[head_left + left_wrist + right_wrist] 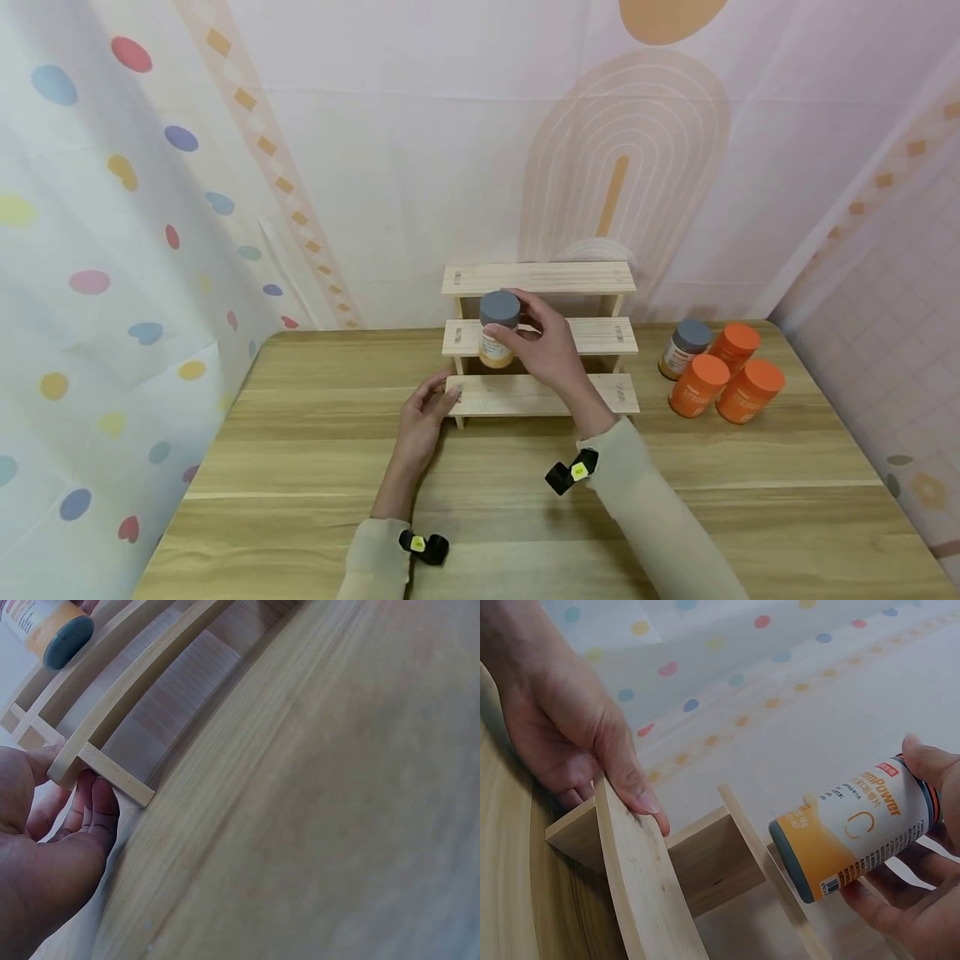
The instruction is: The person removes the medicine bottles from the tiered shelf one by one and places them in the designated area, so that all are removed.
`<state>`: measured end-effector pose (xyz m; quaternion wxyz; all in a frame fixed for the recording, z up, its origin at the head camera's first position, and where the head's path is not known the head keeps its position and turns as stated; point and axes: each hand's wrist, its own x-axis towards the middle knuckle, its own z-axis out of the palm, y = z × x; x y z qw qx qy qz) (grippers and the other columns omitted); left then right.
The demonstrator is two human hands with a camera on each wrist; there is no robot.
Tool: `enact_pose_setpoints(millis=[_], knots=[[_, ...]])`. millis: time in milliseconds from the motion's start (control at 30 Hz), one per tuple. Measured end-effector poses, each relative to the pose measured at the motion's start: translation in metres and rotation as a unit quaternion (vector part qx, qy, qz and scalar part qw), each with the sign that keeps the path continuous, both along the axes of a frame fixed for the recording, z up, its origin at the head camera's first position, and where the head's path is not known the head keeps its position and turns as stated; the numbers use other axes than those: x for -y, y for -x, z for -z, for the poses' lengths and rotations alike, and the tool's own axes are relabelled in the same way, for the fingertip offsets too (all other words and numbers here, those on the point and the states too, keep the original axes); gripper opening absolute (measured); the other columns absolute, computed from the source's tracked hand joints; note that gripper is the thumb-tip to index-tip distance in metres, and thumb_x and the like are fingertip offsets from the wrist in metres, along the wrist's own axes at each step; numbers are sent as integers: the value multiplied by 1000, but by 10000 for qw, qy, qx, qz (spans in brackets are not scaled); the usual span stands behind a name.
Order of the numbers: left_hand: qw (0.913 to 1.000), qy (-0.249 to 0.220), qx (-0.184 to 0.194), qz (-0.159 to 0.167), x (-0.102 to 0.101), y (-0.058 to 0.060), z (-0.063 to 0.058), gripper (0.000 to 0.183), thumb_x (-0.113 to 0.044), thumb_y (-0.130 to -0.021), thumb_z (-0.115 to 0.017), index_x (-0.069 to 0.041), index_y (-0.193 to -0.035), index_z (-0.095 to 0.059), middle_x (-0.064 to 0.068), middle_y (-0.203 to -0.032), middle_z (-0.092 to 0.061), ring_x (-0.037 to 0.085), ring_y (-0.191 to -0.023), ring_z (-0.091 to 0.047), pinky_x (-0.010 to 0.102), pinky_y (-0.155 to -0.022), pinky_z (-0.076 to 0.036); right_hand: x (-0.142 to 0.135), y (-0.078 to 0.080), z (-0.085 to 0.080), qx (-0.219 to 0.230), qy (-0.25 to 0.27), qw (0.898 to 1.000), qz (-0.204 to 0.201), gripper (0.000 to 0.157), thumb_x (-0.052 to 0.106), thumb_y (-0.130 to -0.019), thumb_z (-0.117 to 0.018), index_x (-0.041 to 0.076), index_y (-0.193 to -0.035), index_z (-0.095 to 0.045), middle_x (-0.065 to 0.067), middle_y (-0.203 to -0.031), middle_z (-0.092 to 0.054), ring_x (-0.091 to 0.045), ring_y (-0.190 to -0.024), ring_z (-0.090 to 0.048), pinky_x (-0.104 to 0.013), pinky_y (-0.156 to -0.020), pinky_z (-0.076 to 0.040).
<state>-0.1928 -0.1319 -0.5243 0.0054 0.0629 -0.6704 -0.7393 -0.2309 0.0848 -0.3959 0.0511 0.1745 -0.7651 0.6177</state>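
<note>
My right hand (550,343) holds a vitamin bottle (495,340) with a grey lid and a white and orange label, thumb on one side and fingers on the other. In the head view the bottle overlaps the middle step of a three-step wooden display shelf (540,395). A large letter C shows on the bottle's label (866,821) in the right wrist view. My left hand (422,423) grips the left end of the lowest step. Its thumb lies on top of the board while the fingers curl beneath, beside the leg (116,775).
Right of the shelf, another grey-lidded bottle (685,347) stands grouped with three orange bottles (699,387) on the wood-grain table (315,450). Behind the shelf hangs a patterned curtain (420,167), and a dotted one (135,333) runs along the left side.
</note>
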Motion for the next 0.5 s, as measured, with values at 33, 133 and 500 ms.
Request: enact_pose_setpoints(millis=[33,133,500], knots=[[10000,9,-1,5,0,0,0,45,-19,-100,-69,-7,-142,-58,6,-123,-58,9,-110,-62,16,-90,-53,-2,-1,0,-14,19,10000,-16,57,34,-91,-80,26,-143,-57,-6,-133,-63,-24,-121,-65,-43,-101,-57],[10000,44,7,10,0,1,0,44,-19,-99,-70,-8,-141,-59,6,-122,-58,9,-111,-62,16,-90,-53,-7,-4,2,-39,97,9999,-44,54,31,-92,-79,27,-142,-59,-6,-132,-64,-24,-119,-65,-41,-99,-58],[10000,42,38,17,1,0,0,42,-18,-100,-69,-11,-140,-60,4,-122,-58,10,-113,-62,17,-92,-53,-25,-16,3,-79,230,9997,-54,55,25,-92,-79,23,-144,-58,-5,-133,-64,-23,-119,-65,-35,-97,-58]])
